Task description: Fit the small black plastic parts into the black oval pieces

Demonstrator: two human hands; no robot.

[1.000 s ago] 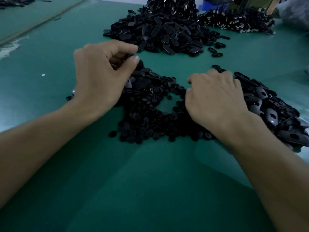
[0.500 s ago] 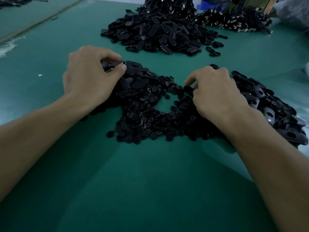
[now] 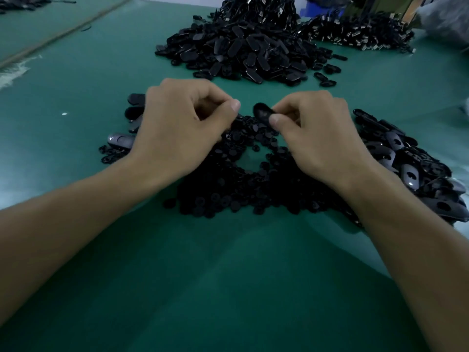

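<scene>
Right hand (image 3: 319,138) pinches one black oval piece (image 3: 263,114) between thumb and fingers, raised just above the heap of small black parts (image 3: 228,184) on the green table (image 3: 228,275). Left hand (image 3: 177,128) is curled, thumb to forefinger; cannot tell if it holds anything. More oval pieces (image 3: 408,163) lie heaped at right.

Logged from my remote feed: green tabletop (image 3: 228,288), matte, spanning nearly the whole view; tan seam strip (image 3: 63,34) running diagonally across its far left; one small white speck (image 3: 64,113) at left; pale frayed scrap (image 3: 15,72) at the left edge; blue bin (image 3: 313,10) at the far end; crumpled clear plastic bag (image 3: 446,24) at far right.
</scene>
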